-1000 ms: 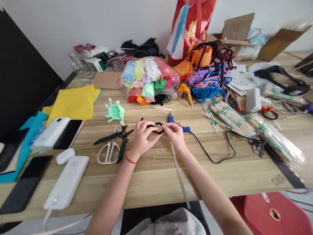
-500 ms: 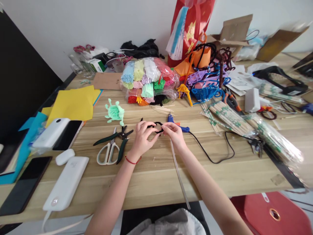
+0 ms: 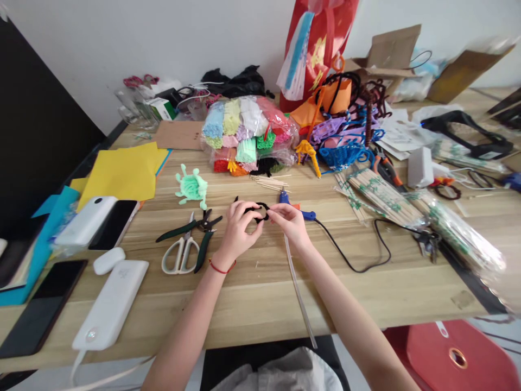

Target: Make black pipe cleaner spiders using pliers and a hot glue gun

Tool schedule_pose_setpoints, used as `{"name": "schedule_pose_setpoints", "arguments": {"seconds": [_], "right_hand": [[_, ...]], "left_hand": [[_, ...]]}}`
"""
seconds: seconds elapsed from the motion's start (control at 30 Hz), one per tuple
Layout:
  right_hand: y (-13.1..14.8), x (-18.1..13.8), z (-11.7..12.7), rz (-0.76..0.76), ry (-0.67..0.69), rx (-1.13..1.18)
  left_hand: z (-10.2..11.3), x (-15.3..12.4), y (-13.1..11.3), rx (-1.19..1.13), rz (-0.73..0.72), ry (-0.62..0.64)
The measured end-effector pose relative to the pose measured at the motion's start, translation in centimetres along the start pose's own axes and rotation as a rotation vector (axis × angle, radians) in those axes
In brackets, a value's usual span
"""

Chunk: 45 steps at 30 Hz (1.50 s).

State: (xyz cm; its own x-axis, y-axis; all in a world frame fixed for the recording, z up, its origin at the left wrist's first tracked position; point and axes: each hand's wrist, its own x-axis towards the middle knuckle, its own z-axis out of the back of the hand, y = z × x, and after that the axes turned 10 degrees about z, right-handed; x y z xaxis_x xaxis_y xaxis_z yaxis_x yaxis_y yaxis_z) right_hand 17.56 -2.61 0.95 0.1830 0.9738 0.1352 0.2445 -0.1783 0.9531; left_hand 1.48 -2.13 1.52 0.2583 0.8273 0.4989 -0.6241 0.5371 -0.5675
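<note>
Both my hands meet over the middle of the wooden table [image 3: 260,293], pinching a black pipe cleaner [image 3: 258,208] bent into a small loop. My left hand [image 3: 238,228], with a red string at its wrist, grips the loop's left side with curled fingers. My right hand [image 3: 288,221] pinches its right end. A blue glue gun [image 3: 297,205] lies just behind my right hand, with its black cord [image 3: 362,255] trailing right. A clear glue stick [image 3: 299,293] runs toward me under my right forearm.
Green pliers [image 3: 195,228] and white scissors [image 3: 179,252] lie left of my hands, near a mint pipe-cleaner figure [image 3: 192,187]. White power banks [image 3: 112,301], phones [image 3: 38,307] and yellow paper [image 3: 122,171] fill the left. A bag of coloured pipe cleaners [image 3: 248,133] and bundles of sticks [image 3: 382,198] lie behind and right.
My hands have drawn slightly closer together, and the black loop between them has become smaller and tighter. Nothing else on the table has moved.
</note>
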Motion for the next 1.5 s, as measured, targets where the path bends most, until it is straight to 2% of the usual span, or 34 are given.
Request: {"name": "schedule_pose_setpoints", "arguments": {"seconds": [0.33, 0.5, 0.6, 0.7, 0.8, 0.93, 1.07, 1.17, 1.3, 1.4, 1.5], "right_hand": [[-0.6, 0.0, 0.2, 0.041, -0.003, -0.035], [-1.0, 0.1, 0.4, 0.118, 0.026, -0.112], [-0.6, 0.7, 1.9, 0.257, 0.055, -0.360], [0.1, 1.3, 4.0, 0.368, 0.105, -0.824], [0.3, 1.6, 5.6, 0.292, 0.190, -1.213], [-0.3, 1.6, 6.2, 0.249, 0.317, -1.379], [-0.5, 2.0, 6.2, 0.331, 0.370, -1.339], [-0.6, 2.2, 6.1, 0.438, 0.349, -1.198], [-1.0, 2.3, 5.6, 0.500, 0.202, -0.816], [-1.1, 2.1, 4.7, 0.448, 0.081, -0.489], [-0.8, 1.7, 3.6, 0.354, 0.035, -0.207]], "left_hand": [[0.0, 0.1, 0.1, -0.019, 0.014, 0.027], [-0.1, 0.2, 0.0, 0.006, 0.014, 0.020], [0.0, 0.2, 0.1, -0.014, 0.058, -0.011], [0.2, 0.3, 0.1, -0.074, 0.108, -0.045], [0.3, 0.5, 0.2, -0.144, 0.143, -0.070], [0.2, 0.5, 0.4, -0.222, 0.206, -0.085], [-0.1, 0.4, 0.8, -0.325, 0.284, -0.105], [-0.3, 0.4, 1.2, -0.403, 0.326, -0.119], [-0.3, 0.4, 1.7, -0.451, 0.367, -0.147], [-0.4, 0.4, 2.0, -0.452, 0.389, -0.171], [-0.6, 0.4, 2.2, -0.445, 0.402, -0.195]]}}
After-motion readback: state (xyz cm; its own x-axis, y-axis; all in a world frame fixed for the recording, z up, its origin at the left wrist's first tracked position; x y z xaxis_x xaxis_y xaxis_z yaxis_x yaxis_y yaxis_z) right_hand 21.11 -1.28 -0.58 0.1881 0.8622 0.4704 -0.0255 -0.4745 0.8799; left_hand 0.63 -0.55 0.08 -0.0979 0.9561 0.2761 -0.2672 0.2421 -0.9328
